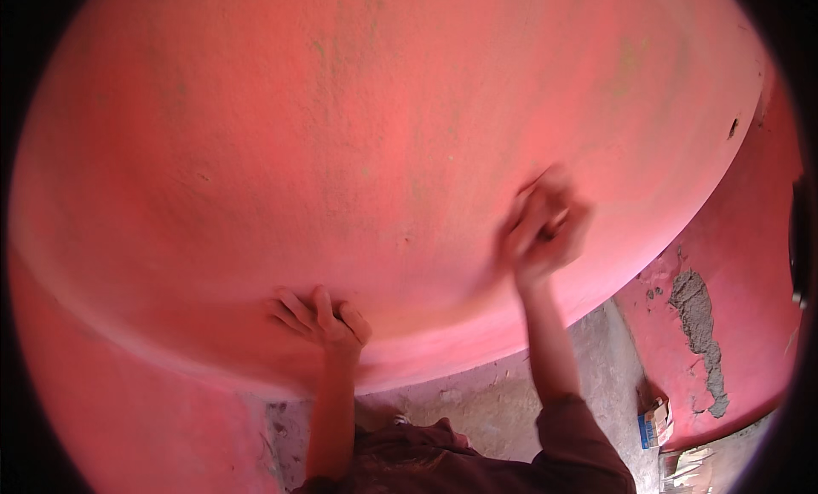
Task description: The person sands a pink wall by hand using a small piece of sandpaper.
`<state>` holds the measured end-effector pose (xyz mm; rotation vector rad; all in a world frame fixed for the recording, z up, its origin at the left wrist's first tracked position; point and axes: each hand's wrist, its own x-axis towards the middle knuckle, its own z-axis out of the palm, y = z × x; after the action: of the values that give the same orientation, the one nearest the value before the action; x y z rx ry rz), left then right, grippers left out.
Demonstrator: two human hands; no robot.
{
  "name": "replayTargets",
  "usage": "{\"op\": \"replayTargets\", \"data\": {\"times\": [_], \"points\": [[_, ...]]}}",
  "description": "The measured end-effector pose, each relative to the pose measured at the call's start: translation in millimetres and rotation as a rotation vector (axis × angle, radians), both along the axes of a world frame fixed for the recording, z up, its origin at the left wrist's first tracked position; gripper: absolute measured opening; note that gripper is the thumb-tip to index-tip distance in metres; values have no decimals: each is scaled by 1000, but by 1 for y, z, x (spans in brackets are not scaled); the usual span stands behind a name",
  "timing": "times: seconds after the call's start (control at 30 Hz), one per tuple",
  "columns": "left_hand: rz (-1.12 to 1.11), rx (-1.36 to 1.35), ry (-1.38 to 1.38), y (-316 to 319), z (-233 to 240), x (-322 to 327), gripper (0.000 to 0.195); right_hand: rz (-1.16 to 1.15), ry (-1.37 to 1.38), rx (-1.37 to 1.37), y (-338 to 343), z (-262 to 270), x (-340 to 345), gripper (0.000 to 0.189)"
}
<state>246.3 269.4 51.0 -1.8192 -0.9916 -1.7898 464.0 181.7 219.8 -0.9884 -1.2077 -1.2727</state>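
A pink painted wall [396,142] fills most of the view before me, with dull greenish and dark stains and a few small chips. My left hand [323,318] lies against its lower part, fingers spread and nothing visible in it. Higher and to the right, my right hand [543,226] is close to the same wall, its fingers curled. Motion blurs this hand, so I cannot tell whether something small is held in it or whether it touches the paint.
On the pink side wall [754,289] at right, a grey rough patch [696,328] shows where paint has come away. A small cardboard box [655,424] stands by that wall on the grey floor [498,404]. A dark object [799,238] is at the far right rim.
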Motion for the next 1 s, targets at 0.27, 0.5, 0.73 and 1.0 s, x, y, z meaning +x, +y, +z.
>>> {"op": "replayTargets", "data": {"times": [0.27, 0.5, 0.73, 1.0], "points": [[-26, -81, 22, -7, 1, 15, 37, -172, -524, -189, -3, -71, 8, 17], [-10, -117, 21, -5, -1, 10, 35, 370, 102, -322, -2, 6, -19, 4], [84, -164, 395, -6, -10, -18, 42, -82, -485, -508, -8, -28, 5, 8], [96, -187, 112, 9, -10, -50, 39, 175, -509, -397, 23, -11, -38, 15]]}}
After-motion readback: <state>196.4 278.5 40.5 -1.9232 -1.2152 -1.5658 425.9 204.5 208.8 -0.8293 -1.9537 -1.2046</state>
